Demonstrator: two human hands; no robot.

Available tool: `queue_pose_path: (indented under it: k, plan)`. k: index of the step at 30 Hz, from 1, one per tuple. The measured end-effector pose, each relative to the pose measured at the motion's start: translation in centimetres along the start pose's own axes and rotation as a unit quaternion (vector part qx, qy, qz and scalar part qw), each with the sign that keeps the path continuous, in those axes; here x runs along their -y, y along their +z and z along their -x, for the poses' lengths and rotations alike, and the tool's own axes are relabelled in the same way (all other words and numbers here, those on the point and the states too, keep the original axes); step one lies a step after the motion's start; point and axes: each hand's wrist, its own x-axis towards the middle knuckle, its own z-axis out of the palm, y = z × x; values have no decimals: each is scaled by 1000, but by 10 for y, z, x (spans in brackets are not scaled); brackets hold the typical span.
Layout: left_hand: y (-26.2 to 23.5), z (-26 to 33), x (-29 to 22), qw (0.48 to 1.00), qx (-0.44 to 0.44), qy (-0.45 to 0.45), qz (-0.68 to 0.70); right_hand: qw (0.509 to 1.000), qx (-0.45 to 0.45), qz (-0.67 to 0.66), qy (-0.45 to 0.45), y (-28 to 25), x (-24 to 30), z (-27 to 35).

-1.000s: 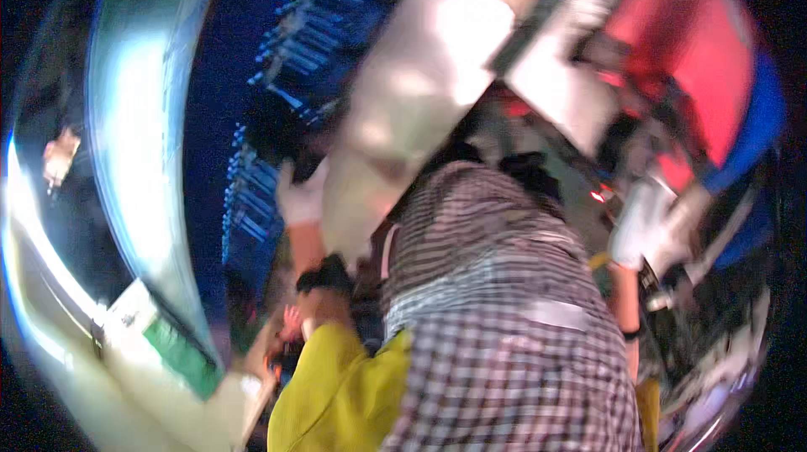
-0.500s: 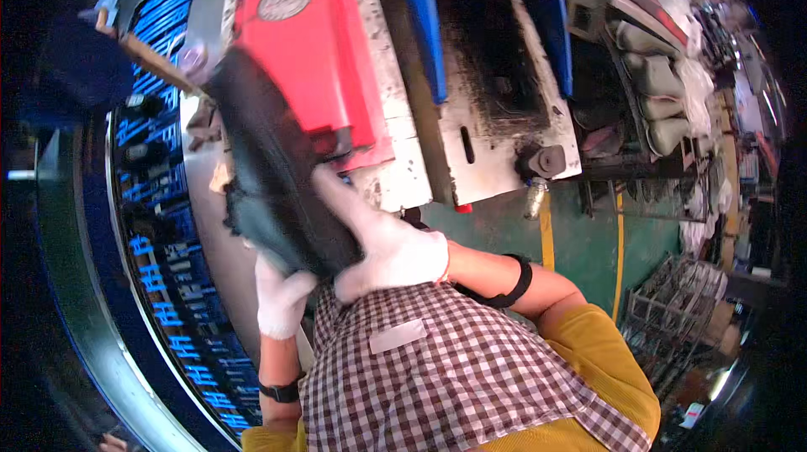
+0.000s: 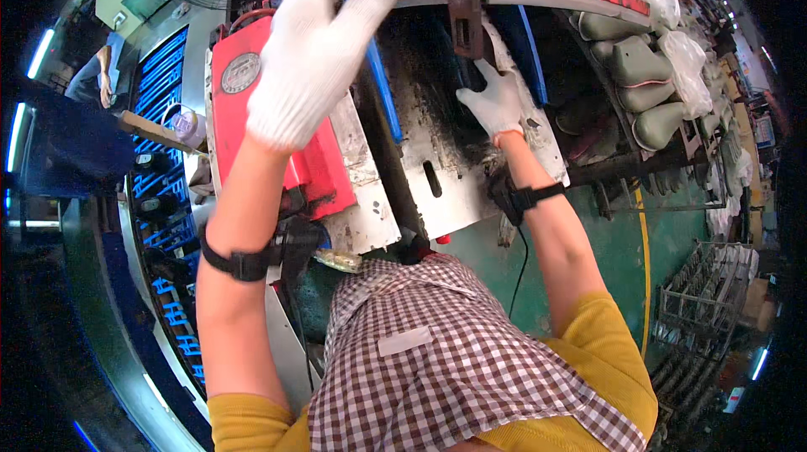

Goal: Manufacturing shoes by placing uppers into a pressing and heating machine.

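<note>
Floor [image 3: 615,238]: green, yellow line [image 3: 646,275] at lower right
Lighting: bright tube [image 3: 40,53] at upper left
Rack [image 3: 691,299]: metal, standing at lower right

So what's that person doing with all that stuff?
Someone in a checked apron is at a stained metal plate. The left hand is up in the air, open, in front of a red cover. The right hand reaches over the plate between two blue panels; I can't tell if it's gripping anything there. Some grey-green boots are off to the right.
</note>
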Motion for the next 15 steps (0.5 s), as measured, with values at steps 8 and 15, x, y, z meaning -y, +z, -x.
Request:
queue_pose_path:
  k: [8,15]
  plan:
    - [76,-128,-5,947,277,120,-110,982,-7,186,-19,39,-33,-14]
    - [117,-130,-18,945,255,142,-147,996,20,78,-35,18,-84,-29]
